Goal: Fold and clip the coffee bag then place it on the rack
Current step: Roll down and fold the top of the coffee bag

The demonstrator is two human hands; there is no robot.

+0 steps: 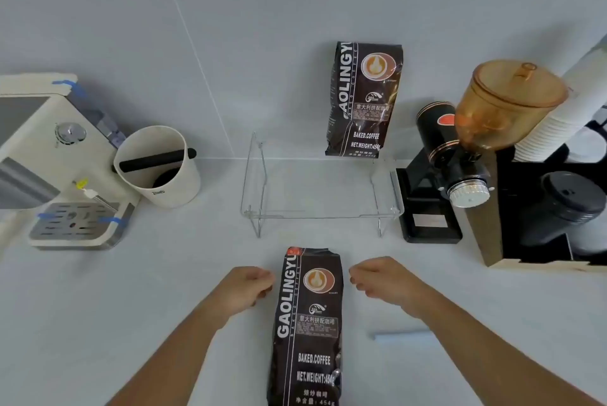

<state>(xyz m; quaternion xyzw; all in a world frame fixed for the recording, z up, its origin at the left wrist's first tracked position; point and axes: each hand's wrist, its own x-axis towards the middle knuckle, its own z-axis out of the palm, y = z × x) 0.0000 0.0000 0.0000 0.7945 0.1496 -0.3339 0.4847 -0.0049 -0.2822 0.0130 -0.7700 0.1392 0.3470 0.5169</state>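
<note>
A dark coffee bag (307, 323) lies flat on the white counter in front of me, its top end pointing toward the wall. My left hand (246, 287) hovers just left of the bag's top, fingers loosely curled, holding nothing. On the other side of the top hangs my right hand (381, 280), also empty, with the fingers bent down. A pale blue bar-shaped clip (402, 337) rests on the counter right of the bag, under my right forearm. The clear acrylic rack (320, 213) stands beyond the bag. A second coffee bag (363, 100) stands upright at the rack's back against the wall.
An espresso machine (49, 159) and a white knock box (157, 165) stand at the left. At the right are a black grinder with an amber hopper (476, 129), a stack of paper cups (558, 116) and a wooden holder with black lids (571, 205).
</note>
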